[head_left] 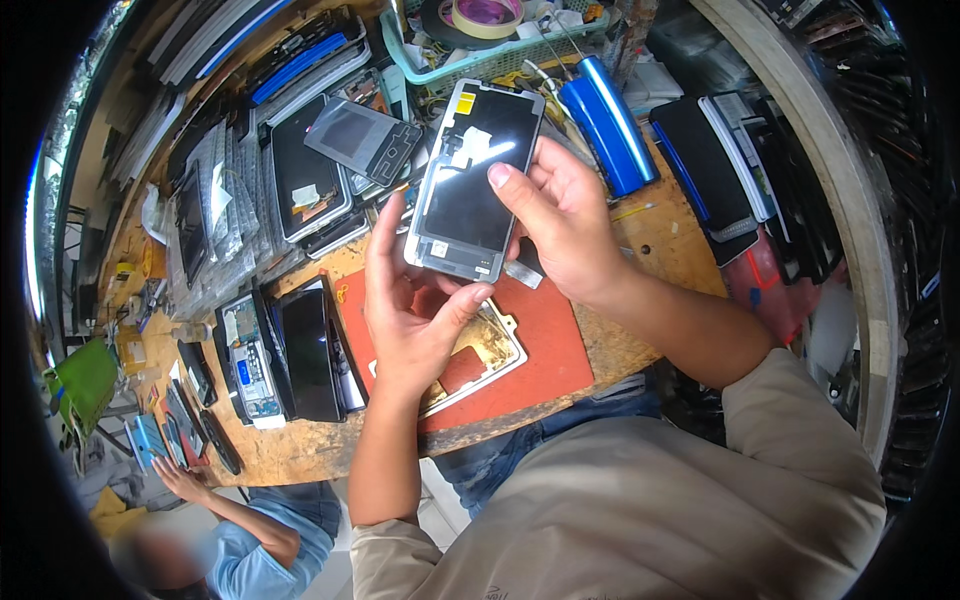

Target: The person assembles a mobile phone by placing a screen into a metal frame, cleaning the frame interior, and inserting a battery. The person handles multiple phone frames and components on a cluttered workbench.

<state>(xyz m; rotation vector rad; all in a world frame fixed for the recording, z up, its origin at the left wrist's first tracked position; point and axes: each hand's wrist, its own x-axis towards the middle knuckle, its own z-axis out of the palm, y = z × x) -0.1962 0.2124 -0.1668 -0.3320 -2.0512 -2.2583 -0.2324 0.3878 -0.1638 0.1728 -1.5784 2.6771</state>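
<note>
A phone screen panel [470,195] is held up above the orange-red mat, its black back toward me, with a yellow tab, a white patch and a bright reflection on it. My right hand [565,220] grips its right edge, thumb lying on the black back and fingers behind. Around the lower left corner curls my left hand [415,325], its thumb near the bottom edge; some of its fingers are hidden. Below, a pale metal frame with a gold-coloured inside [490,350] lies on the mat [555,345], partly covered by my left hand.
Stacked tablets and screens [310,170] stand back left. A teal basket [440,70] holds tape rolls; beside it is a blue cylinder [610,125]. More panels [715,170] lean at the right. Opened devices [290,350] sit left of the mat. Another person's hand [180,480] touches the table's lower left.
</note>
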